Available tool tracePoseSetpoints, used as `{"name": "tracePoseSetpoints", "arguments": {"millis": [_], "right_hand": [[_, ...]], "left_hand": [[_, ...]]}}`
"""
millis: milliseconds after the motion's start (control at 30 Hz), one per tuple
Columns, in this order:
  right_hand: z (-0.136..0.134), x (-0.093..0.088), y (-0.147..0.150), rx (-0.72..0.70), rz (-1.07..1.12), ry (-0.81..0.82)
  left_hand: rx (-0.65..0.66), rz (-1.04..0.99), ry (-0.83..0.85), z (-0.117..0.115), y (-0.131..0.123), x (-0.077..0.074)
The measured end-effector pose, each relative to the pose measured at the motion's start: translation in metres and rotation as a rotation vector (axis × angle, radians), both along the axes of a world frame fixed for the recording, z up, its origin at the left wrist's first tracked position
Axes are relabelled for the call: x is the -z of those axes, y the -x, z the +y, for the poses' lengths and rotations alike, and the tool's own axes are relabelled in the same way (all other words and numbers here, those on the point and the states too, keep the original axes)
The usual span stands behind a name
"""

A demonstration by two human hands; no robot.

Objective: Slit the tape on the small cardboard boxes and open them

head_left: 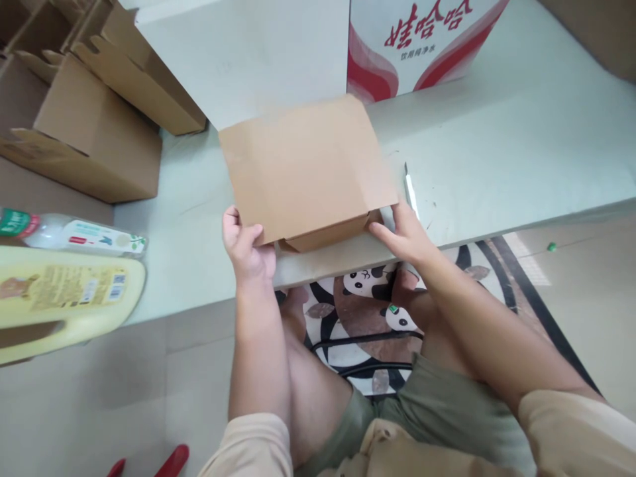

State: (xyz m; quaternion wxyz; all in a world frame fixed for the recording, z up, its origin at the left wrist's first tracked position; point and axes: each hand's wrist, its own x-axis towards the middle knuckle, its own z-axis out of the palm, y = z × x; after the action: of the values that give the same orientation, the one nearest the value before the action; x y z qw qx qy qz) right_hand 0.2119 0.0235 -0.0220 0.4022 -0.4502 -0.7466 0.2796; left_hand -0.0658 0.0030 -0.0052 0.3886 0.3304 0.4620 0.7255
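Note:
A brown cardboard box (303, 172) is in front of me near the table's front edge, its broad flap facing up. My left hand (248, 245) grips the flap's near left corner, thumb on top and fingers curled behind. At the near right corner, my right hand (405, 232) holds the cardboard, its thumb by the box's front side and its other fingers partly hidden behind the edge. Below the flap, the front wall (328, 233) of the box shows, with small side tabs. Just right of the box lies a slim cutter knife (411, 191).
Open cardboard boxes (99, 126) stand at the left. A plastic bottle (94, 233) and a yellow jug (74, 298) lie at the left edge. A white and red carton (422, 46) stands behind on the pale table (521, 146). Red objects (171, 462) are on the floor.

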Motion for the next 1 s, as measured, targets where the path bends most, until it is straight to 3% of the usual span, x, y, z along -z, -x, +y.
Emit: {"name": "tracePoseSetpoints", "arguments": {"millis": [267,400,600,800,933,1000], "right_hand": [[-0.001,0.005,0.004,0.04,0.114,0.045],[-0.002,0.008,0.007,0.19,0.208,0.102],[-0.006,0.001,0.006,0.371,0.237,0.128],[-0.004,0.002,0.001,0.431,0.419,0.134],[0.002,0.01,-0.004,0.51,0.579,0.031],[0.004,0.013,-0.009,0.504,0.604,-0.06]], "left_hand": [[0.105,-0.014,0.146,-0.007,0.0,-0.002],[0.163,0.005,0.129,-0.005,0.0,0.002],[0.067,0.175,0.125,-0.001,-0.002,0.01],[0.103,0.17,0.192,-0.003,-0.001,0.006],[0.021,0.219,0.163,0.003,0.009,0.015],[0.061,0.34,0.14,0.005,0.016,0.026]]}}
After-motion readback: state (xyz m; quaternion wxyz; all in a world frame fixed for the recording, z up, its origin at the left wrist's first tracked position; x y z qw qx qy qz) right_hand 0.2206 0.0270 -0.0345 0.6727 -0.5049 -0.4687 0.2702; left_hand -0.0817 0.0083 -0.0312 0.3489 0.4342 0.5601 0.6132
